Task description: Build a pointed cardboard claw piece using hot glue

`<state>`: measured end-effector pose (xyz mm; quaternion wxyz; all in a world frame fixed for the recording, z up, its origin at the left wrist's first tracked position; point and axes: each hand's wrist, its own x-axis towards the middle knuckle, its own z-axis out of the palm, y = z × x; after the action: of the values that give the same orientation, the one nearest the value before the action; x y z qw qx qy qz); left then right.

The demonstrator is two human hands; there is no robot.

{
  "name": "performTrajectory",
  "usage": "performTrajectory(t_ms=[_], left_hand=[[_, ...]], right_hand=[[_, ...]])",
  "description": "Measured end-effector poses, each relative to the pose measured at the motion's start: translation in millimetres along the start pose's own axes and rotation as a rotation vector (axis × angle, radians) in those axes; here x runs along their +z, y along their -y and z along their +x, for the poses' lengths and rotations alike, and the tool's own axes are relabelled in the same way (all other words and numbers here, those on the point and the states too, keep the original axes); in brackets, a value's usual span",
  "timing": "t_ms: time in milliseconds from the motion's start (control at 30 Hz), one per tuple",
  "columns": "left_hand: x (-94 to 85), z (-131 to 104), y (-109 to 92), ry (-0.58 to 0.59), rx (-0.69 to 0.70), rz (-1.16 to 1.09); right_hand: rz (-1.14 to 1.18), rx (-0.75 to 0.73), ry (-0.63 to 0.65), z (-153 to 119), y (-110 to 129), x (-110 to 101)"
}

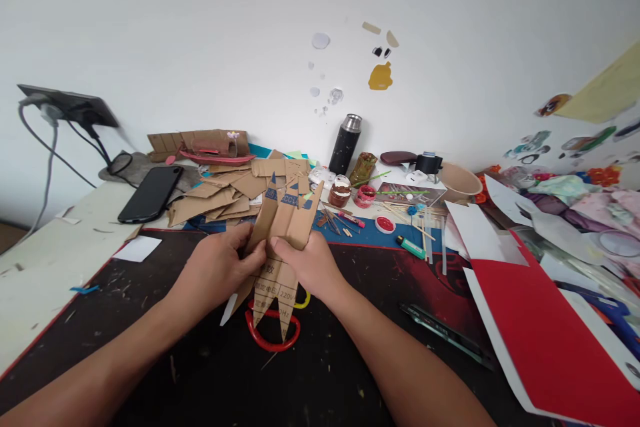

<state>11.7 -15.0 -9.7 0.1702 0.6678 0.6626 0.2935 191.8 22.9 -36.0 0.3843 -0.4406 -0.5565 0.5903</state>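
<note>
Cut cardboard pieces (285, 223) with pointed ends and printed lettering are held up between my two hands over the dark mat. My left hand (220, 270) pinches their left side, its fingers closed on the cardboard. On the right side, my right hand (313, 263) grips them with the thumb pressed flat on the front face. Below and behind the cardboard lie scissors with a red handle loop (273, 349) and a yellow one; their blades are hidden.
Cardboard scraps (220, 197) pile up behind my hands. Paint jars (339, 193) and a black flask (345, 145) stand at the back. A phone (151, 194) lies left; a cutter (445, 335) and red sheet (545, 340) lie right.
</note>
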Motion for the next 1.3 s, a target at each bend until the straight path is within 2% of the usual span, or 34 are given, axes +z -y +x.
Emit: performTrajectory(t_ms=[133, 333, 567, 667, 967, 1300], left_hand=[[0.8, -0.4, 0.7, 0.015, -0.024, -0.002], [-4.8, 0.6, 8.6, 0.071, 0.02, -0.127], [-15.5, 3.4, 14.9, 0.351, -0.016, -0.481], [-17.3, 4.0, 18.2, 0.404, 0.003, -0.526], [-13.2, 5.0, 29.6, 0.411, 0.079, -0.391], [-10.1, 1.4, 25.1, 0.273, 0.09, -0.235]], right_hand=[[0.017, 0.004, -0.008, 0.1, -0.8, -0.3], [0.068, 0.006, 0.03, -1.9, 4.2, -5.0], [0.019, -0.023, 0.05, 2.7, 2.9, -11.4], [0.025, -0.034, 0.07, 3.1, 3.1, -12.6], [-0.013, -0.014, 0.074, 0.9, 4.1, -10.8], [-0.011, 0.001, 0.011, -1.3, 4.8, -4.6]])
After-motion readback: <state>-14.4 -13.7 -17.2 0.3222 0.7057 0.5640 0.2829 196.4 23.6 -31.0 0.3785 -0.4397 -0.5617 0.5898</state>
